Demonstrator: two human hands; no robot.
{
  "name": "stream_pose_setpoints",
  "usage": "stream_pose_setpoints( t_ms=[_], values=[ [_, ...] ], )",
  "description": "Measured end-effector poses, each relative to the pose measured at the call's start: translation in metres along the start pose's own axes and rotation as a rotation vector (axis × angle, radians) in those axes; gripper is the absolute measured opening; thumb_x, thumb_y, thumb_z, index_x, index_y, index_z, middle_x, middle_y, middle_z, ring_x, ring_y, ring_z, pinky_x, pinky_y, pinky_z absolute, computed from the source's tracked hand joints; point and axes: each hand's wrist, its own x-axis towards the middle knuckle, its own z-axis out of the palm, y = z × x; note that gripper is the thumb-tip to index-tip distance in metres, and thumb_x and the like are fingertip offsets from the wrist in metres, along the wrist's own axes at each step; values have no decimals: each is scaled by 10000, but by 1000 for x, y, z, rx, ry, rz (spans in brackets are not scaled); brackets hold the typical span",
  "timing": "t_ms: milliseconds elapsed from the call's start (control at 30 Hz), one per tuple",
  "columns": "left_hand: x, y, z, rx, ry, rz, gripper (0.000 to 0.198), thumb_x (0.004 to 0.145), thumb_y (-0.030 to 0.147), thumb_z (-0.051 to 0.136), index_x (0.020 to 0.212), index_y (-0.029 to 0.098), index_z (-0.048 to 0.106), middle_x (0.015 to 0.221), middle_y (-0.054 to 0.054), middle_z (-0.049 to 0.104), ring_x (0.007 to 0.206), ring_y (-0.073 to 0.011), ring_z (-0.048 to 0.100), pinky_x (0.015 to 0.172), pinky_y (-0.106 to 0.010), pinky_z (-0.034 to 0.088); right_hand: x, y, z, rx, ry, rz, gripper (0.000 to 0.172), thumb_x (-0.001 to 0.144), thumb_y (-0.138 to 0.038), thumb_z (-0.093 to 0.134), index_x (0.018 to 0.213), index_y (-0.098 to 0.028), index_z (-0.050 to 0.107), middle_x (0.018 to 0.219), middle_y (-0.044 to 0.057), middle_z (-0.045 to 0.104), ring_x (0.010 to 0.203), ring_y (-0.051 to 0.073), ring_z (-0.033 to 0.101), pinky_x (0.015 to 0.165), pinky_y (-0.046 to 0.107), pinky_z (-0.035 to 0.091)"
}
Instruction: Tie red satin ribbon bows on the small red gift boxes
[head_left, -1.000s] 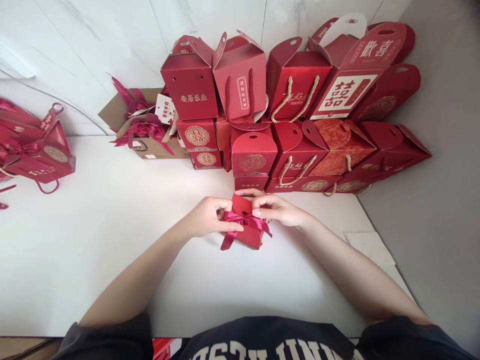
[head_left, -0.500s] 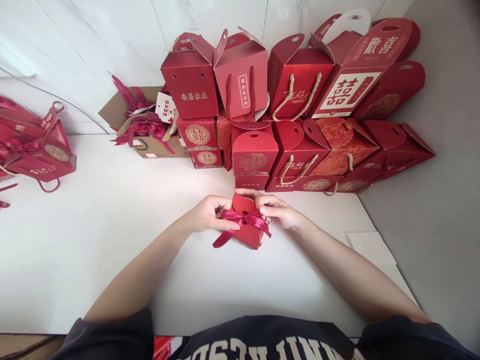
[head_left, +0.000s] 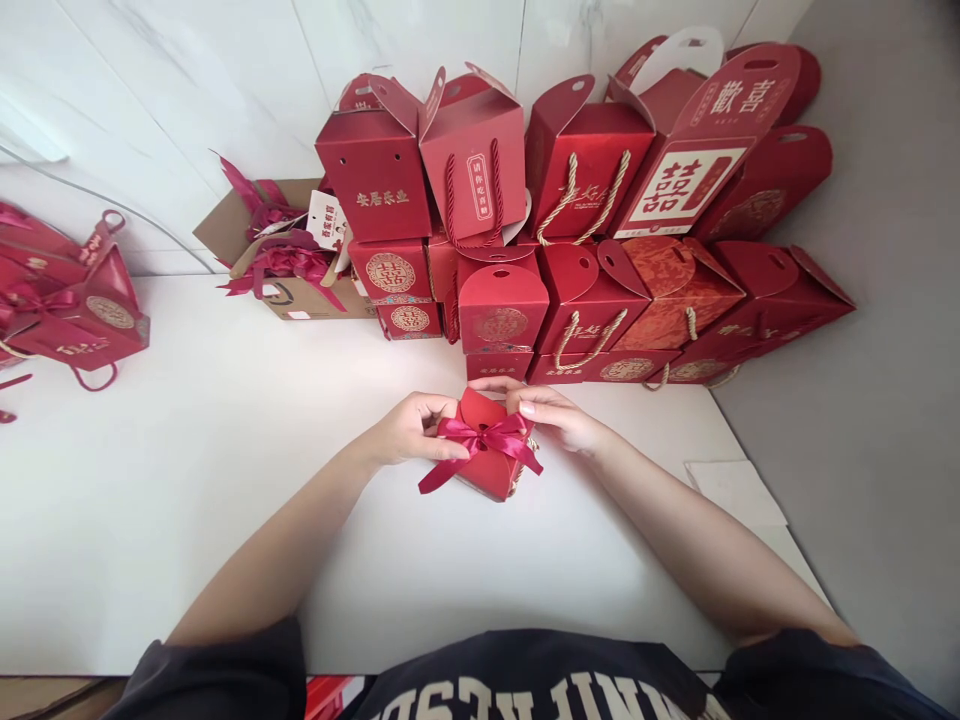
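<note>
A small red gift box (head_left: 493,478) stands on the white table in front of me, its top flaps folded together. Across its top sits a crimson satin ribbon (head_left: 501,436) tied in a bow, one tail hanging at each side. My left hand (head_left: 411,430) pinches the bow's left loop between thumb and fingers. On the other side, my right hand (head_left: 561,418) has its thumb on the right loop, with the fingers curled behind the box's far right corner; part of those fingers is hidden. Twisted cord shows at the box's right side.
Stacked red gift boxes (head_left: 502,310), some with cord handles, stand along the wall behind. A cardboard box (head_left: 319,300) holding crimson ribbons is beside them. More red boxes (head_left: 82,340) with ribbons stand at the far left. A white sheet (head_left: 739,492) lies on the right.
The bow's loops look wider and flatter across the box top, and my right thumb has shifted slightly on its loop. The whole view has moved a little.
</note>
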Motion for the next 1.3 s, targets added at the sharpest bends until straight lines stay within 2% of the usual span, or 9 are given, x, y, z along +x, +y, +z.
stream_pose_setpoints(
  t_ms=[133,367,767,900,1000,1100,1167,1233,1300],
  values=[
    [0,0,-2,-19,-22,5,405,644,256,819,627,153,427,651,36,527,608,-93,517,592,-232,416,0,3,-1,4,-1,3,351,866,-431,638,636,-169,589,1404,77,489,1275,285,476,1034,414,368],
    [4,-15,-6,-115,-46,85,443,610,199,830,583,155,390,547,81,413,484,-39,322,479,-193,254,-1,14,-4,45,-8,-6,368,835,-443,672,623,-163,560,1420,77,467,1207,274,520,1000,411,393],
    [9,-34,-2,-260,-6,129,513,552,296,857,548,157,363,584,38,527,518,-82,479,516,-222,363,0,18,-3,101,-5,-18,372,821,-444,682,609,-166,553,1406,76,486,1174,265,536,984,391,396],
    [5,-26,-3,-260,11,122,454,610,305,836,607,155,408,611,34,564,527,-77,496,517,-204,362,2,11,-2,102,34,-18,350,846,-431,661,634,-169,565,1389,76,504,1209,277,529,991,408,404],
    [1,-14,-7,-241,-6,112,348,721,342,771,684,157,478,533,48,550,428,-55,439,443,-180,305,4,-5,-4,-38,106,-31,253,885,-428,617,787,-195,625,1375,77,517,1235,265,507,984,394,406],
    [-4,-3,-12,-180,-67,73,278,813,384,687,749,155,543,429,55,525,323,-47,359,362,-175,244,3,-26,-9,-311,222,-37,252,914,-449,572,965,-208,623,1146,75,614,1050,208,564,898,333,418],
    [-6,2,-15,-130,-106,21,277,832,408,663,778,150,576,417,39,548,298,-53,355,331,-177,236,-1,-41,-14,-484,237,49,324,932,-496,518,897,-189,613,835,23,594,759,150,538,722,281,411],
    [-6,3,-16,-112,-122,-19,293,834,426,654,772,145,598,408,33,549,289,-52,348,322,-178,235,-6,-54,-17,-623,150,208,412,937,-550,468,832,-178,609,648,-26,481,587,115,426,585,254,343],
    [-5,2,-15,-126,-113,-25,333,828,449,651,713,141,596,404,28,536,301,-49,358,333,-180,244,-10,-63,-19,-706,36,318,457,929,-586,446,795,-176,597,602,-37,438,556,109,395,546,248,311]
  ],
)
